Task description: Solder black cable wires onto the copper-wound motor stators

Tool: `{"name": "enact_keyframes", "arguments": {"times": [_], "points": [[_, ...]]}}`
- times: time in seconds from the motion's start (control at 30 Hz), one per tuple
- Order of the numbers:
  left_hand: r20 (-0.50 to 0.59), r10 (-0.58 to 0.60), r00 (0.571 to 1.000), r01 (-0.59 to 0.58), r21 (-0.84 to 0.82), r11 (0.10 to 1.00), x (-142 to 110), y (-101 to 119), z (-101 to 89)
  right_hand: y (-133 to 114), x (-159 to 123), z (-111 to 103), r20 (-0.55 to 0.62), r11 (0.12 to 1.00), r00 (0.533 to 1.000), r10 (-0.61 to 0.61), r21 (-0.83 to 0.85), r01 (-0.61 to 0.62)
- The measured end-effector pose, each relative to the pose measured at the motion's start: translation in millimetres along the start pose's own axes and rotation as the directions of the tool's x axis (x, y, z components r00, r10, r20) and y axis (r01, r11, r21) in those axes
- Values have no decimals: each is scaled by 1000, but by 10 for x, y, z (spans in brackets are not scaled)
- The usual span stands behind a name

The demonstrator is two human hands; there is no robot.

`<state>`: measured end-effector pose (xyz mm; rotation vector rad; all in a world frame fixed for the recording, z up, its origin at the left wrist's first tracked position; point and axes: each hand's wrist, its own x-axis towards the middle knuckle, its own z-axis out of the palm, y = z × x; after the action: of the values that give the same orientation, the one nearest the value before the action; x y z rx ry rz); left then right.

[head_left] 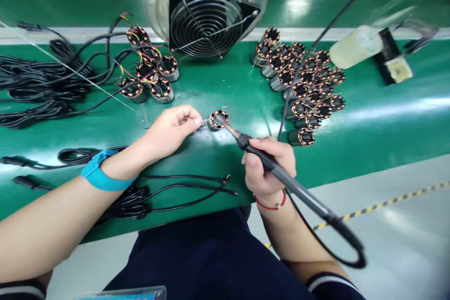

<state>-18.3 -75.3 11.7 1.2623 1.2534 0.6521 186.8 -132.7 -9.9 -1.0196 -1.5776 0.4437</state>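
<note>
A motor stator (213, 126) with copper windings stands on the green bench in front of me. My left hand (176, 129) is closed in a pinch at its left side, with a thin wire end (204, 122) showing at the fingertips. In my right hand (269, 164) is a soldering iron (298, 191), gripped by its dark handle. The iron's tip reaches the top rim of the stator; whether it touches the windings I cannot tell. A blue strap (105, 171) is round my left wrist.
Many stators (298, 89) cluster at the right; several with cables attached (147, 72) stand left. Black cable bundles (38, 84) lie at far left, more cables (133, 202) nearer me. A fan (207, 28) faces the bench. The iron's cord (286, 103) hangs across the right side.
</note>
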Motion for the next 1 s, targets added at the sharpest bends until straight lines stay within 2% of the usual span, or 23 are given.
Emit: {"name": "enact_keyframes", "arguments": {"times": [0.3,0.57,0.87,1.0], "points": [[-25,2,1000,-1,45,999,8,6,0,5,-27,26,46,995,999,26,-95,-21],[-46,-18,999,20,43,999,8,50,15,0,-27,23,71,997,997,39,-72,-34],[-49,-8,999,10,38,999,13,34,14,-5,-36,32,44,998,997,60,-24,-59],[-43,1,999,1,35,999,20,30,14,12,2,45,0,1000,1000,12,-4,-12]]}}
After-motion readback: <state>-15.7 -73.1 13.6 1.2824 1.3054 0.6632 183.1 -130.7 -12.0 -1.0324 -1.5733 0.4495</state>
